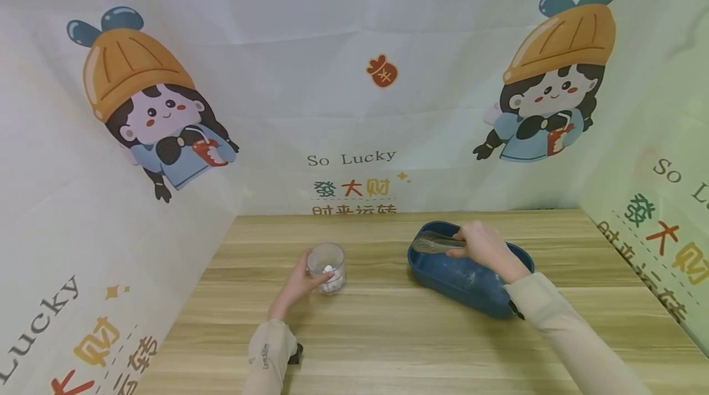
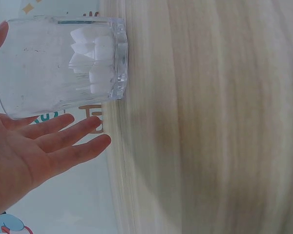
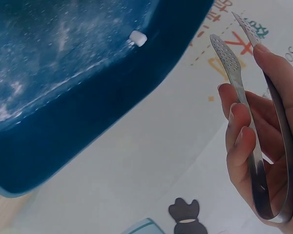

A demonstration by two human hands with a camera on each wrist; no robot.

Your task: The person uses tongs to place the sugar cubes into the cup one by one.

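Observation:
My left hand (image 1: 299, 284) holds a clear drinking glass (image 1: 335, 252) that stands upright on the table, thumb on the near side. In the left wrist view several white cube-like pieces (image 2: 101, 58) lie at the bottom of the glass, and the other fingers stretch out beside it. My right hand (image 1: 488, 248) grips metal tongs (image 1: 434, 243) with perforated tips. These tongs are over the blue tub (image 1: 440, 286), their tips apart with nothing between them in the right wrist view. One small white piece (image 3: 138, 38) lies in the tub, whose floor has whitish smears and drops.
The wood-grain table (image 1: 376, 333) carries the glass on the left and the tub on the right, with a gap between them. A white printed cloth (image 1: 354, 118) with cartoon figures and lettering rises behind the table and along both sides.

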